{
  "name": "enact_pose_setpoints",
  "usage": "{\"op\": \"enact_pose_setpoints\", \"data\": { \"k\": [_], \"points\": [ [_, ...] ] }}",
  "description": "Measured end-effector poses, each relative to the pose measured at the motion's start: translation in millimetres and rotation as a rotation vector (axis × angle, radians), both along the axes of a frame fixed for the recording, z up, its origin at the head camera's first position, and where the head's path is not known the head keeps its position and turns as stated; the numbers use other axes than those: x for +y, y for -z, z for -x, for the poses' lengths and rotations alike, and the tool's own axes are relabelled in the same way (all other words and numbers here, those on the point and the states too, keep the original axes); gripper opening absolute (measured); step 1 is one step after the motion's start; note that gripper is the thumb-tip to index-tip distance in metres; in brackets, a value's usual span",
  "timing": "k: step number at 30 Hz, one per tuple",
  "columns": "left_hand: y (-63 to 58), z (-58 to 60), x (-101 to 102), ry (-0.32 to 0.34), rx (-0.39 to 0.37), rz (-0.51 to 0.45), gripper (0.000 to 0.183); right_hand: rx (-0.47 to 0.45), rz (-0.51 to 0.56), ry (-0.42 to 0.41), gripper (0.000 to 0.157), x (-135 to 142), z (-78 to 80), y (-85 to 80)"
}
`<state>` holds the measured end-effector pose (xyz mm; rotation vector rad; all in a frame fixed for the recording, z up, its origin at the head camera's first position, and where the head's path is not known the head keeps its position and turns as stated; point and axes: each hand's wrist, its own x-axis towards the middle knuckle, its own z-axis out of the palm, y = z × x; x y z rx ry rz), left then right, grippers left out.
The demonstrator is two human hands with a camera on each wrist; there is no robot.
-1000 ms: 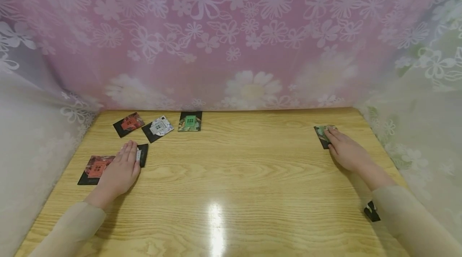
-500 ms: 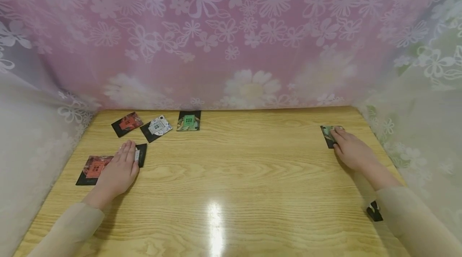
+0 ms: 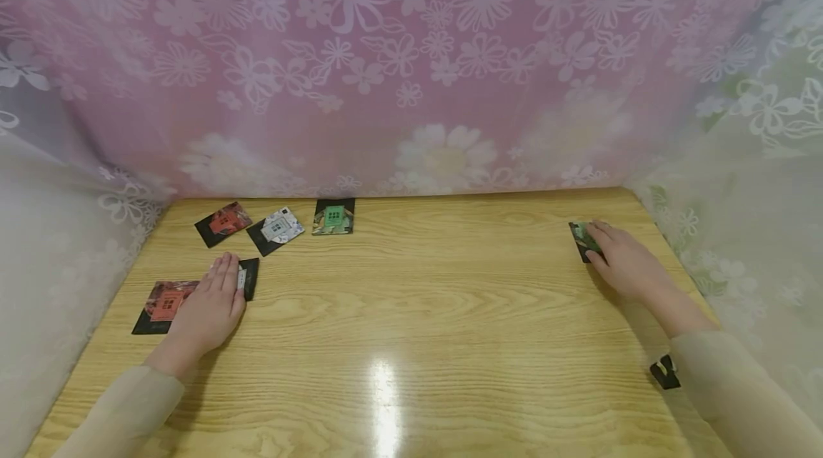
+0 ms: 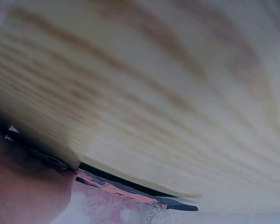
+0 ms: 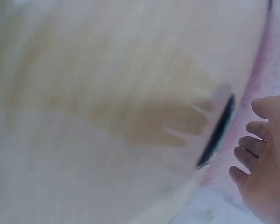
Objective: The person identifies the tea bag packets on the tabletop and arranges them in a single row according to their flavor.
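In the head view my left hand [image 3: 208,308] lies flat, fingers straight, over a black packet [image 3: 251,279] with a white label, which it mostly hides. A larger red-and-black packet [image 3: 166,305] sits to its left, partly under the hand; the left wrist view shows the edge of the red packet [image 4: 126,191] beside the hand [image 4: 28,186]. At the far right, my right hand [image 3: 624,258] is over a green-and-black packet [image 3: 581,240], covering its right side. From the right wrist view, loosely bent fingers of the right hand [image 5: 263,158] hang apart from that packet [image 5: 217,133].
Along the back left lie a red packet [image 3: 223,223], a white-and-black packet [image 3: 276,230] and a green packet [image 3: 333,216]. Another dark packet [image 3: 665,372] is partly hidden by the right sleeve. A floral curtain [image 3: 411,72] encloses the wooden table [image 3: 437,315].
The green packet under my right hand slid a little to the right, then stopped. The right fingers have since lifted off it. My left hand stays in place; the head view has shifted slightly.
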<state>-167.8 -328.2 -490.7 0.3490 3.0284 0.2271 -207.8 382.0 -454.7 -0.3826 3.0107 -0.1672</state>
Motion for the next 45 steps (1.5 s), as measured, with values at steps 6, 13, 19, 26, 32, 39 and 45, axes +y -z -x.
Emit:
{"op": "enact_pose_setpoints", "data": {
  "k": [6,13,19,26,32,39,45],
  "points": [
    [0.4,0.0,-2,0.0,0.0,-0.008,0.068,0.032,0.035,-0.04,0.065,-24,7.2,-19.3],
    [1.2,0.0,-1,0.003,0.009,0.001,0.067,0.095,0.04,-0.099,0.063,-53,19.8,-28.8],
    [1.4,-0.6,-1,0.007,0.007,0.013,0.067,0.133,0.063,-0.16,0.064,-80,31.2,-33.8],
    [3.8,-0.1,-2,0.004,0.009,0.027,0.068,0.129,0.074,-0.212,0.066,-115,48.3,-30.5],
    [5.4,0.9,-3,0.004,0.015,0.04,0.068,0.114,0.072,-0.268,0.066,-146,60.9,-27.6],
    [4.3,-0.7,1,0.001,0.017,0.033,0.068,0.053,0.073,-0.32,0.067,-182,68.8,-23.5],
    [4.3,0.0,0,0.002,0.033,0.04,0.067,0.061,0.08,-0.385,0.065,-216,76.0,-16.3]
  ]
}}
